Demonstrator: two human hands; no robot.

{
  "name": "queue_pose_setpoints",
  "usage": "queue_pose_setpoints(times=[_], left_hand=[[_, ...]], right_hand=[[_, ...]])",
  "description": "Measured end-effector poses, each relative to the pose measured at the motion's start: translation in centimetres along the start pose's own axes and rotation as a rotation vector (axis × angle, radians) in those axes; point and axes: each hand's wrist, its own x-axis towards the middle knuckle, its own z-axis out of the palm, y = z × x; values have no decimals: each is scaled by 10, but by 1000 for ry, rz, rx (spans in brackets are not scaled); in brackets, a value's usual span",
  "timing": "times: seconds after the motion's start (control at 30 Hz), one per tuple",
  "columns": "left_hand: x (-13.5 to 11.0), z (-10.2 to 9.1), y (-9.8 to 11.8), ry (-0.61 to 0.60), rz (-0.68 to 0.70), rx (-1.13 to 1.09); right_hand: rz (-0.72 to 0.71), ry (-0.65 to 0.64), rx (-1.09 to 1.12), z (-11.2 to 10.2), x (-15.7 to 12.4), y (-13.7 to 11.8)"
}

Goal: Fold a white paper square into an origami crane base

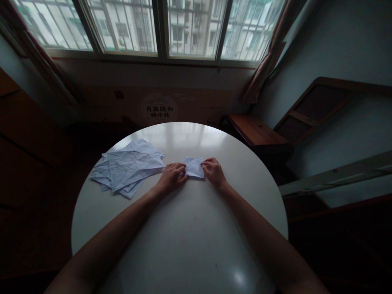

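Item: small folded sheet of white paper, lying flat on the round white desk, near its middle and toward the far side.

Left hand: palm down, fingers curled, fingertips pressing the sheet's left edge. Whether it pinches the paper or only pins it down cannot be told.

Right hand: palm down, fingers bent, fingertips on the sheet's right edge; grip likewise unclear. Both forearms run out of the lower edge of the view.

Adjacent: loose pile of creased white sheets, fanned out on the desk just left of the left hand, not touching it.

Surroundings: barred window beyond; a panel with printed characters below the sill, dim; wooden furniture to the right, partly cut off. Creases on the small sheet too faint to make out.
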Motion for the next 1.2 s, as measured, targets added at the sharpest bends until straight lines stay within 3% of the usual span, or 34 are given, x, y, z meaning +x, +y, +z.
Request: queue_pose_setpoints(times=[0.17,0.33,0.67,0.97,1.2], left_hand=[[0,2,-2,1,17,12],[0,1,-3,5,44,21],[0,-1,0,-27,52,148],[1,-5,5,19,-153,51],[0,-1,-1,20,-75,57]], right_hand=[[-14,-36,70,-1,-1,-4],[21,7,187,0,-1,-6],[11,-11,149,1,0,-2],[-31,-12,117,-2,-1,-5],[-98,-112,49,-5,-1,-11]])
